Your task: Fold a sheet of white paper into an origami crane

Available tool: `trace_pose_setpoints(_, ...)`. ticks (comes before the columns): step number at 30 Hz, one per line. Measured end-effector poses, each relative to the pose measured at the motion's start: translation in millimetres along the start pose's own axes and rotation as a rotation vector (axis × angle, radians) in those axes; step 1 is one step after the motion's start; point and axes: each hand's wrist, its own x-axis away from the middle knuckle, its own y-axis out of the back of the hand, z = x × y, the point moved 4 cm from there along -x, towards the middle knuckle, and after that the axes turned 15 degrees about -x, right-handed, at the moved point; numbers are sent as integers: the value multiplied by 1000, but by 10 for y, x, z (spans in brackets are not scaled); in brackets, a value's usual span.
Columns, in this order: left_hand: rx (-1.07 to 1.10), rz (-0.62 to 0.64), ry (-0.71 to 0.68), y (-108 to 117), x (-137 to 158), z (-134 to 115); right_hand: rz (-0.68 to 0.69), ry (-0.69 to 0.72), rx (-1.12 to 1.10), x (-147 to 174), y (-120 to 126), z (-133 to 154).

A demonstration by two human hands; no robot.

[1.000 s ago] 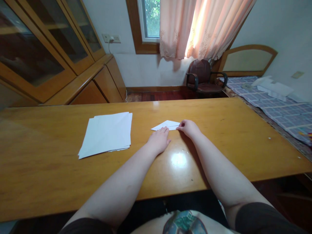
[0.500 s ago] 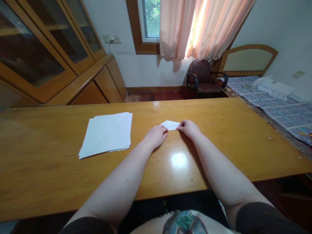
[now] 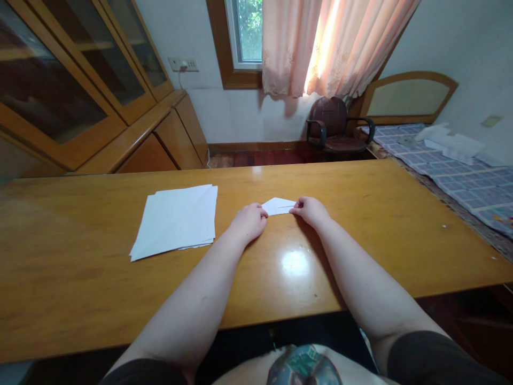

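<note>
A small folded sheet of white paper (image 3: 279, 206) lies near the far middle of the table, with a pointed top and a dark line running across it. My left hand (image 3: 250, 220) grips its left end, fingers bent over the edge. At the other end, my right hand (image 3: 310, 210) pinches the right tip between thumb and fingers. Both tips of the paper are partly covered by the fingers. To the left of my hands rests a stack of white paper sheets (image 3: 176, 222), slightly out of line with one another.
The wooden table (image 3: 96, 299) spans the view. Beyond it are a brown armchair (image 3: 332, 128), a wooden cabinet (image 3: 160, 128) on the left and a bed (image 3: 452, 160) with a checked cover on the right. Tiny white scraps lie near the table's right side.
My left hand has slid a little to the left along the folded paper, uncovering more of its left part. My right hand stays in place, and the stack has not moved.
</note>
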Motion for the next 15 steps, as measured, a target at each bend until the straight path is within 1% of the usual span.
trace_pose_setpoints(4, -104, 24, 99, 64, 24, 47, -5, -3, 3, 5, 4, 4)
trace_pose_setpoints(6, -163, 21, 114, 85, 33, 54, -4, -4, -1, 8, 6, 10)
trace_pose_setpoints(9, -218, -39, 104, 91, 27, 30, -7, 3, 0, 15, 12, 23)
trace_pose_setpoints(12, -188, -103, 59, 51, -7, -10, -6, 16, 18, 39, 13, 48)
trace_pose_setpoints(13, -169, -105, 31, 24, -24, -21, -4, 37, 34, 54, 11, 69)
trace_pose_setpoints(15, -138, -90, -17, -34, -59, -29, 1, 130, 75, 92, -4, 138)
